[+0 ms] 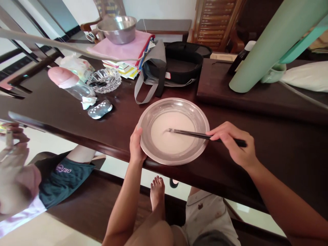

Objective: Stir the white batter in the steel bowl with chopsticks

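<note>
A wide metal bowl [146, 150] sits near the front edge of the dark wooden table, with a smooth whitish mixture [174, 143] in its bottom. My left hand [137, 145] grips the bowl's left rim, thumb on the edge and the other fingers mostly hidden beneath. Dark chopsticks [192, 133] are held in my right hand [234, 143] at the bowl's right side. Their tips touch the surface of the mixture near its middle and leave a small mark there.
Behind the bowl stands a black and grey bag [176, 65]. Left of it are a glass ashtray [112, 83], a remote-like device [100, 109] and another metal bowl [123, 32] on a pink folder. A green cylinder [261, 51] leans at right. Another person [25, 177] sits at left.
</note>
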`<action>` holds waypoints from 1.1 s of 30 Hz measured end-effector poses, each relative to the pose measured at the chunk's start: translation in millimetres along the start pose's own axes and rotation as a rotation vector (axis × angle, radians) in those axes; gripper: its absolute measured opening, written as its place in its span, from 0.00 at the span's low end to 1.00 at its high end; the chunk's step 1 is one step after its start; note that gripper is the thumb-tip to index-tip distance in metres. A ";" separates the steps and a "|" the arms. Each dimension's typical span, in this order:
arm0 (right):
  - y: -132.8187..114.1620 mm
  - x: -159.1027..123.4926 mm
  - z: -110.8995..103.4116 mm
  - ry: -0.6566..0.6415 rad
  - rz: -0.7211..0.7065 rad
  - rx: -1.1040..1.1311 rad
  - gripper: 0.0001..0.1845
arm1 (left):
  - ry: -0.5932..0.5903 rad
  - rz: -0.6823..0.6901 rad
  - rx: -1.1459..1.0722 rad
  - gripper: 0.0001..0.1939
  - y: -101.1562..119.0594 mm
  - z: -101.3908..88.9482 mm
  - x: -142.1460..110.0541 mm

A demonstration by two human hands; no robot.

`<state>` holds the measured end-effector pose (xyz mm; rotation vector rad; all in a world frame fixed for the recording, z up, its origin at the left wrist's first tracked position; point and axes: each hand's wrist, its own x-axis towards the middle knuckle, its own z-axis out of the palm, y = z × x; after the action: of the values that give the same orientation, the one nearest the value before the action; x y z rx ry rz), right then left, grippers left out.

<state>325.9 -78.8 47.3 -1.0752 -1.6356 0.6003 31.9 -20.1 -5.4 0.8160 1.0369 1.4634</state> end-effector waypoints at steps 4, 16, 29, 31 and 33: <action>0.5 0.3 -1.3 0.197 -0.006 0.126 0.20 | -0.016 0.000 0.000 0.18 0.1 -0.2 -0.1; -0.3 0.2 1.6 0.081 -0.022 0.098 0.17 | -0.014 0.003 -0.003 0.19 -0.8 -0.8 0.4; -1.7 0.7 3.5 -0.053 -0.010 -0.053 0.11 | -0.005 0.020 0.025 0.20 0.3 0.0 0.2; -1.2 0.5 2.8 0.057 -0.009 -0.055 0.13 | -0.004 0.020 0.015 0.20 0.3 0.2 0.4; -0.6 -0.1 2.0 0.187 -0.008 0.034 0.18 | -0.006 0.010 0.008 0.19 0.4 0.4 0.5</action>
<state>323.9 -79.0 47.1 -1.0667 -1.4623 0.5055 32.0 -19.5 -4.9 0.8318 1.0359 1.4651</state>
